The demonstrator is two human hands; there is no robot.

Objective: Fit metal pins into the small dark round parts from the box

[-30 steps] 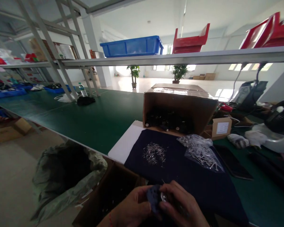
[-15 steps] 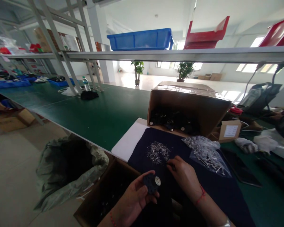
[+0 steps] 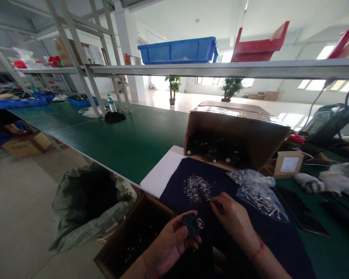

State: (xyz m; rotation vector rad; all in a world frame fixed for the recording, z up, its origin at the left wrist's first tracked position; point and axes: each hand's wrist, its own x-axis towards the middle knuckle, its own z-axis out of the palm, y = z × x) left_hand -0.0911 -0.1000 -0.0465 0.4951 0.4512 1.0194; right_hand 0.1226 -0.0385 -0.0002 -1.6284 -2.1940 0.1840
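My left hand (image 3: 178,240) is closed around a small black part (image 3: 191,224) with a round, shiny metal end (image 3: 200,223) facing right. Thumb and fingers grip its sides above the dark blue cloth (image 3: 178,197). At the near right edge of a loose pile of small metal screws (image 3: 196,188), my right hand (image 3: 232,215) has its fingertips pinched together. Whatever those fingers hold is too small or hidden to make out. To the right of the pile lies a clear plastic bag (image 3: 257,193) of longer metal pieces.
An open cardboard box (image 3: 238,116) of black parts stands behind the cloth. Below the table edge are another cardboard box (image 3: 139,221) and a green sack (image 3: 84,209). A dark flat device (image 3: 304,213) lies at right. Overhead runs a shelf (image 3: 192,69) with a blue bin (image 3: 178,51).
The whole view has shifted, so the scene sits slightly farther right. In my left hand, the part's metal end is tilted a little differently. My right hand stays pinched beside the pile.
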